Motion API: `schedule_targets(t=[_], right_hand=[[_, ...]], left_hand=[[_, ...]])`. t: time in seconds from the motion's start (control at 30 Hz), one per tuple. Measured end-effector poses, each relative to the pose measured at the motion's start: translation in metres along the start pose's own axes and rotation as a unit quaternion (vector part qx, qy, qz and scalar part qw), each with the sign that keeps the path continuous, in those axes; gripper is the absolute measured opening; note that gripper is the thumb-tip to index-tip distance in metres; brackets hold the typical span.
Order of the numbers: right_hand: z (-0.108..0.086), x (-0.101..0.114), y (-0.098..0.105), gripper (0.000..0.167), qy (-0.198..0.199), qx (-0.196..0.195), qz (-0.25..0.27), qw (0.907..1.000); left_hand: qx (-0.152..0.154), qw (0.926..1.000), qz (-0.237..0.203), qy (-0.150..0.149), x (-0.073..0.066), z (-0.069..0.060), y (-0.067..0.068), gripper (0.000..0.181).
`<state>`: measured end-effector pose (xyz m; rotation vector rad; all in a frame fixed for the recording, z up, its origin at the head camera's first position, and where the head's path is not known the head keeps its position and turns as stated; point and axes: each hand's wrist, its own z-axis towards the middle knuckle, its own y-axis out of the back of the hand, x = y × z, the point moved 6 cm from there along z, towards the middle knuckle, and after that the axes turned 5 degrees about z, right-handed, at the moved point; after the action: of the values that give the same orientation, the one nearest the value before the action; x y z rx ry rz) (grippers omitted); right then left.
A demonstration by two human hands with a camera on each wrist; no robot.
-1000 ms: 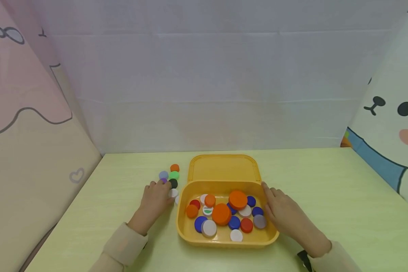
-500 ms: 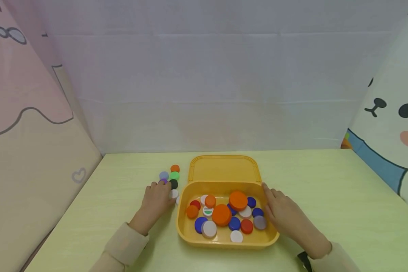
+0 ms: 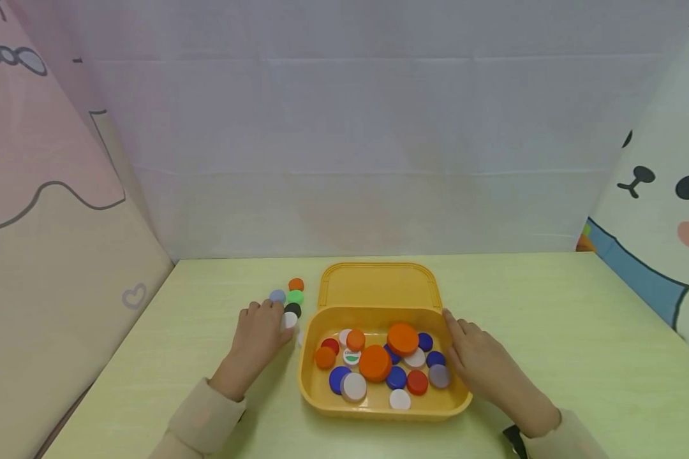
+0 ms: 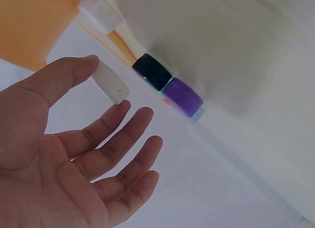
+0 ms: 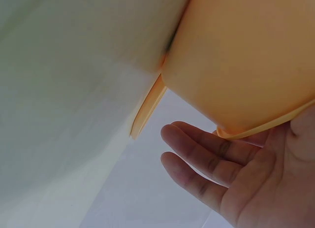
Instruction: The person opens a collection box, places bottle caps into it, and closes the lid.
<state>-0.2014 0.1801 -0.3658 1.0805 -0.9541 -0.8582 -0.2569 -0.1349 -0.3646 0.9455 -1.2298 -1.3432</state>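
My left hand (image 3: 259,331) is left of the yellow plastic box (image 3: 385,414). It pinches a white bottle cap (image 4: 110,82) between thumb and index fingertip, the other fingers loosely spread. Beyond that cap stand a black cap (image 4: 152,72) and a purple cap (image 4: 182,97); in the head view the hand covers the purple one. Over the box's right side lies my right hand (image 3: 482,357), holding the rim, with several fingers along the outer wall (image 5: 236,65). Its thumb is mostly hidden in the right wrist view. Inside the box are several orange, blue, red, white and grey caps.
Behind the box its yellow lid (image 3: 379,285) lies folded back. An orange cap (image 3: 295,284), a green cap (image 3: 295,297) and a light blue cap (image 3: 277,296) sit on the table near the black one. Another white cap (image 4: 100,13) stands against the box's left wall.
My left hand has shifted slightly left and away from me, and the white cap has moved with it, up beside the black cap. My right hand and the box have stayed put.
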Motion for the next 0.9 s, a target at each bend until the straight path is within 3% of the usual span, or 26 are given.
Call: schedule_targets(t=[0.27, 0.6, 0.73, 0.9], right_hand=[[-0.001, 0.001, 0.001, 0.052, 0.002, -0.003, 0.002, 1.0000], [0.000, 0.001, 0.001, 0.052, 0.000, -0.001, 0.001, 1.0000], [-0.001, 0.000, 0.001, 0.052, 0.003, -0.002, -0.001, 1.0000], [-0.001, 0.000, 0.001, 0.053, 0.005, -0.005, -0.001, 1.0000]], left_hand=[[-0.056, 0.9980, -0.028, -0.006, -0.006, -0.006, 0.022, 0.037], [-0.077, 0.9952, -0.052, -0.031, -0.031, -0.019, 0.050, 0.032], [-0.090, 0.9937, -0.041, -0.053, -0.045, -0.025, 0.056, 0.035], [-0.084, 0.9919, -0.051, -0.080, -0.060, -0.030, 0.058, 0.036]])
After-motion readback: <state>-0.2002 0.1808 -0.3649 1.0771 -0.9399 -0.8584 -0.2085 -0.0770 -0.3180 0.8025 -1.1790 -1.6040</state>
